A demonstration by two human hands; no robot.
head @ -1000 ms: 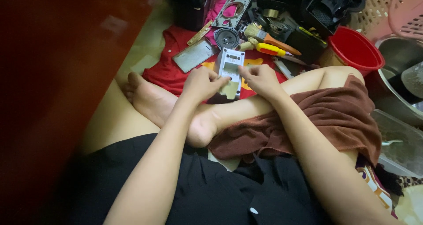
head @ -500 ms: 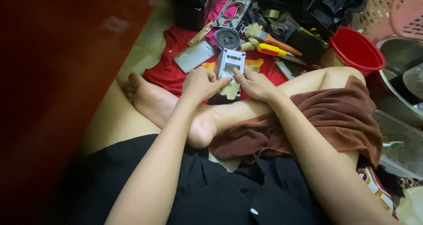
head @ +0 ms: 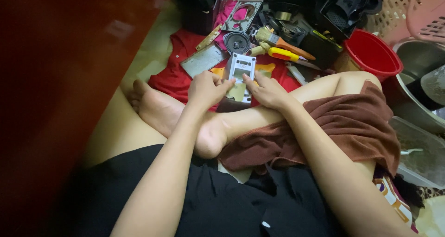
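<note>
I sit cross-legged on the floor. Both hands grip a small grey plastic device casing (head: 240,70) with a rectangular window, held above a red cloth (head: 178,77). My left hand (head: 206,88) holds its left lower edge, my right hand (head: 266,91) its right lower edge. A yellowish piece lies under the casing's lower end. Just beyond it lie a round black speaker (head: 237,41), a flat grey metal plate (head: 203,60) and a yellow-handled tool (head: 283,54).
A red bucket (head: 371,54) stands at the right, with a metal basin (head: 419,60) and a pink basket (head: 429,12) behind it. Black device parts (head: 343,7) and a grey frame (head: 243,14) crowd the far side. A dark red surface (head: 55,79) fills the left. A brown towel (head: 357,121) covers my right thigh.
The casing has been tilted more upright and my hands have shifted slightly along its lower edges. The view has barely moved.
</note>
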